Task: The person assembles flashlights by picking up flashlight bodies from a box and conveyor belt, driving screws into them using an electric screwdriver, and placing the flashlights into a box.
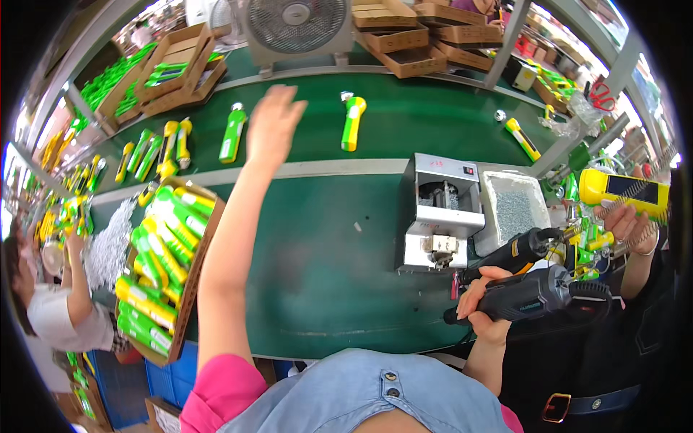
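My left hand (274, 126) reaches over the green belt at the far side of the bench, fingers stretched out and holding nothing. Just left of it lies a green-and-white flashlight (232, 133); a yellow-and-green flashlight (352, 124) rests farther to its right. Low on the right, my right hand (482, 303) is closed round the front of a black electric screwdriver (530, 294). A second black electric screwdriver (514, 252) with an orange mark sits just beyond it. A silver screw feeder (442, 209) stands ahead of my right hand, beside a white tray of small screws (511, 206).
Left of my forearm, a tilted cardboard box (196, 281) holds many flashlights. A co-worker's hand (629, 225) at right grips a yellow flashlight (624, 193). Another person (68, 307) works at far left. A fan (296, 29) and cardboard trays (415, 58) stand behind the belt.
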A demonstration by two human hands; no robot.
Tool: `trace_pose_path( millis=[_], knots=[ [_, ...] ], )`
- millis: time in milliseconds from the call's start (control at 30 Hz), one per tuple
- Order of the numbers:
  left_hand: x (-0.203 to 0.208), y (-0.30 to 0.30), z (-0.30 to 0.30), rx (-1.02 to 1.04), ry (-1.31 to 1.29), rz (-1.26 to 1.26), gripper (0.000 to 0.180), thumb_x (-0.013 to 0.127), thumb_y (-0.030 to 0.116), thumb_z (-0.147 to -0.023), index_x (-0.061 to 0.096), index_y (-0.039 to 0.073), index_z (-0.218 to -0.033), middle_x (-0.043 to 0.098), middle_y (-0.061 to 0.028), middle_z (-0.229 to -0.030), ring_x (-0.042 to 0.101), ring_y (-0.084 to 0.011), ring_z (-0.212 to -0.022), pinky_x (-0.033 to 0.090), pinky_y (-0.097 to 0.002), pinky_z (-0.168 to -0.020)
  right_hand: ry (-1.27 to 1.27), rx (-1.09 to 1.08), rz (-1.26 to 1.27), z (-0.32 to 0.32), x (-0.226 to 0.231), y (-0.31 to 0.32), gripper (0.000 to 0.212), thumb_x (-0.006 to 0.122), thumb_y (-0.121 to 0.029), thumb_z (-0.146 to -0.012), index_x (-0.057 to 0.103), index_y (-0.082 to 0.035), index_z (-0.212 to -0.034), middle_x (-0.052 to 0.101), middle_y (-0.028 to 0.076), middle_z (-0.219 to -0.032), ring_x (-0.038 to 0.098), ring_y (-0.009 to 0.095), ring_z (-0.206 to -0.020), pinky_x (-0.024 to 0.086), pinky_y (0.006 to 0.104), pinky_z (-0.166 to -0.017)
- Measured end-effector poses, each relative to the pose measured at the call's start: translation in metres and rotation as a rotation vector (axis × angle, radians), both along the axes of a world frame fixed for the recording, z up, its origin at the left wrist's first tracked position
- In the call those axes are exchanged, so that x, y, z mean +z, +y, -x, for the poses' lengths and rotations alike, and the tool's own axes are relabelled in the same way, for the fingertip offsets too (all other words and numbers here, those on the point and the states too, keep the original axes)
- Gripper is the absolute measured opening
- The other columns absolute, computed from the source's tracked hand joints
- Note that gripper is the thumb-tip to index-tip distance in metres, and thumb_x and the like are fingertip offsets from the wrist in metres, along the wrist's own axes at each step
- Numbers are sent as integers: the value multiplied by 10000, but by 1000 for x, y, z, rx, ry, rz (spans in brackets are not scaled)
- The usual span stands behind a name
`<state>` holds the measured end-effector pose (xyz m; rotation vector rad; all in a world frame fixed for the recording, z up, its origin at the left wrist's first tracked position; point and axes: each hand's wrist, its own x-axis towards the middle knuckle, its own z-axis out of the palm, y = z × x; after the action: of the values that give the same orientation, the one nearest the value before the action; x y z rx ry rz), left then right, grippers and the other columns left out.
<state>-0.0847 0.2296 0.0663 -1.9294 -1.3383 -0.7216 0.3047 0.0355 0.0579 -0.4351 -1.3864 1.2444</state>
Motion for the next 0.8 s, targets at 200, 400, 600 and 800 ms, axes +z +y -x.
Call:
trace_pose_path(
  millis=[200, 400, 600, 800],
  knots=[
    [-79, 133, -31, -436, 639, 275, 317, 482, 101, -780, 499, 121, -1095, 442, -78, -1274, 353, -239, -1239, 305, -411, -1014, 0, -185, 113, 11, 5, -9, 654, 705, -59, -667, 337, 47, -1197, 525, 87, -666, 540, 174, -565, 461, 265, -531],
    [-53, 140, -56, -205, 669, 529, 197, 559, 97, -744, 489, 67, -926, 624, -80, -739, 627, -266, -717, 425, -425, -841, -26, -296, 31, 9, -3, -25, 639, 668, -106, -707, 325, 27, -1230, 482, 71, -662, 474, 146, -510, 425, 253, -479],
    [58, -8, -26, -9, 449, 1116, 518, 804, 203, -460, 579, 24, -891, 619, -151, -837, 594, -324, -834, 470, -406, -703, -32, -250, 8, 10, -5, -24, 578, 621, -33, -714, 344, 30, -1217, 479, 68, -693, 484, 147, -547, 431, 252, -516],
    [18, -131, -32, -382, 3, 1859, 537, 828, 277, -542, 588, -1, -934, 637, -113, -856, 603, -234, -785, 465, -334, -690, -36, -206, -25, 15, 7, -28, 581, 624, -81, -744, 331, 57, -1227, 485, 46, -674, 492, 122, -557, 427, 248, -546]
  ],
)
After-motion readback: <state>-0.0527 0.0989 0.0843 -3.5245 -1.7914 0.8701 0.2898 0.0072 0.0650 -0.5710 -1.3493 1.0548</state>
